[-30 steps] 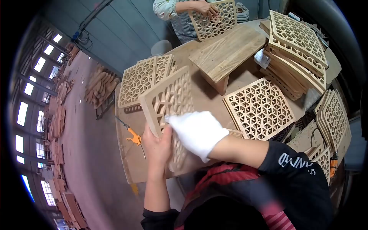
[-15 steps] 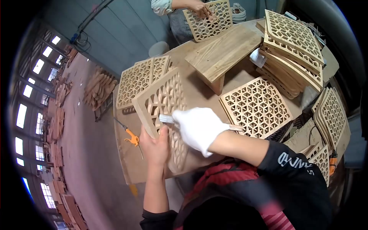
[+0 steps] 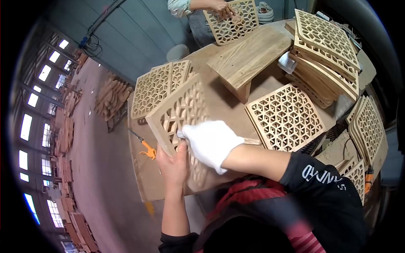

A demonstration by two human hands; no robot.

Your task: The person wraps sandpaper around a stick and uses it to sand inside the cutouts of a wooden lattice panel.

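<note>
Bare, my left hand (image 3: 174, 166) grips the lower left edge of a wooden lattice panel (image 3: 156, 126), thumb on its face. That panel stands tilted over the table, its far part blurred. In a white glove, my right hand (image 3: 213, 143) is closed round a flat wooden stick (image 3: 252, 141) with a grey end. The stick's handle shows behind the glove; its front end is mostly hidden at the panel's openings. Left of my left hand lies an orange air blow gun (image 3: 147, 150).
Across the table (image 3: 168, 192), a person's hand (image 3: 222, 8) holds another lattice panel (image 3: 234, 25). A wooden bench (image 3: 251, 52) stands mid-table. Lattice panels lie at left (image 3: 152, 90) and right (image 3: 284, 118), with a tall stack (image 3: 327, 40) at the back right.
My gloved right hand has shifted slightly left and down along the panel, and the stick's grey end has gone mostly out of sight. My left hand keeps its hold.
</note>
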